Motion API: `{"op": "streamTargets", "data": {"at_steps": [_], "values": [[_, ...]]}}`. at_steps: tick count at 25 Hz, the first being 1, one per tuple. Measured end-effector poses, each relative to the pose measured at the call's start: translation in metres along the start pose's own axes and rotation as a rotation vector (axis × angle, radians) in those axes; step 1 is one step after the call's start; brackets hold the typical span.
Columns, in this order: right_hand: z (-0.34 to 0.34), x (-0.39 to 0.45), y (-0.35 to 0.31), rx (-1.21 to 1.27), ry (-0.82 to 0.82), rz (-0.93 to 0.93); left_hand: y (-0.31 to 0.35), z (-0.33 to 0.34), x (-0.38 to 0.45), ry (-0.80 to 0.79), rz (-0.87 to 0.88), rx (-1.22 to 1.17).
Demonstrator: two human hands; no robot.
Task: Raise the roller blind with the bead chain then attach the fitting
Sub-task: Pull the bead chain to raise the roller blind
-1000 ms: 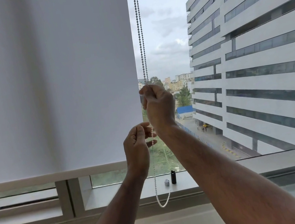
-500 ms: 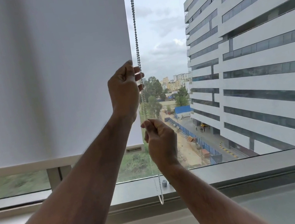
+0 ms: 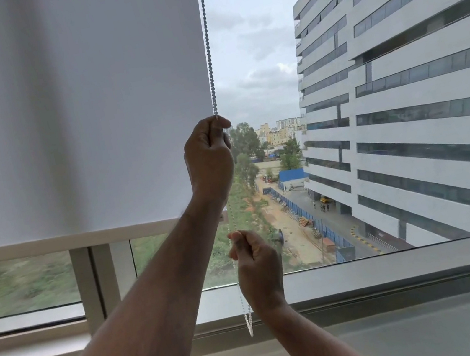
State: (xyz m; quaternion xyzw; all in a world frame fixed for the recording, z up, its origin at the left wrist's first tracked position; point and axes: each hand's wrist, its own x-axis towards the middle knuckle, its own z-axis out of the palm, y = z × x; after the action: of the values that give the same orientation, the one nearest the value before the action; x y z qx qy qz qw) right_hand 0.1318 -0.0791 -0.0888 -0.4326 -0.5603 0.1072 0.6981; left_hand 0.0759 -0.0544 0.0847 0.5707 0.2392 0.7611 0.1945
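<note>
Head view showed our left hand fisted high on the bead chain beside the roller blind, our right hand pinching it lower; we judged the chain light, limp and slippery, best gripped across several beads.
</note>
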Motion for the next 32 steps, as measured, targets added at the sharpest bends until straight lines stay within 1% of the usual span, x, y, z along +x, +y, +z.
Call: {"op": "streamTargets", "data": {"at_steps": [2,4,7,12,14,16,18,20,25,29,32], "values": [[0.001,0.006,-0.002,-0.032,0.092,0.030,-0.006,-0.004,-0.009,-0.015,0.010,0.011],[0.000,0.022,-0.018,-0.005,0.153,0.055,-0.015,-0.009,-0.020,-0.018,0.004,0.052],[-0.001,0.059,-0.058,0.076,0.130,0.027,-0.031,-0.017,-0.039,-0.020,-0.045,0.114],[0.001,0.122,-0.123,0.093,0.102,-0.139,-0.047,-0.020,-0.076,-0.026,-0.081,0.118],[0.005,0.140,-0.141,0.097,0.063,-0.130,-0.051,-0.019,-0.085,-0.037,-0.089,0.111],[0.009,0.151,-0.152,0.163,0.033,-0.073,-0.055,-0.019,-0.091,-0.054,-0.092,0.113],[0.011,0.155,-0.152,0.223,0.055,-0.037,-0.059,-0.020,-0.096,-0.064,-0.083,0.117],[0.010,0.154,-0.146,0.178,0.087,-0.056,-0.065,-0.022,-0.099,-0.075,-0.092,0.104],[0.005,0.138,-0.122,0.133,0.087,-0.084,-0.082,-0.028,-0.110,-0.127,-0.259,-0.055],[0.002,0.121,-0.105,0.108,0.080,-0.128,-0.080,-0.031,-0.096,-0.042,-0.294,-0.116],[0.000,0.099,-0.090,0.052,0.063,-0.113,-0.067,-0.030,-0.068,-0.017,-0.241,-0.136]]}}
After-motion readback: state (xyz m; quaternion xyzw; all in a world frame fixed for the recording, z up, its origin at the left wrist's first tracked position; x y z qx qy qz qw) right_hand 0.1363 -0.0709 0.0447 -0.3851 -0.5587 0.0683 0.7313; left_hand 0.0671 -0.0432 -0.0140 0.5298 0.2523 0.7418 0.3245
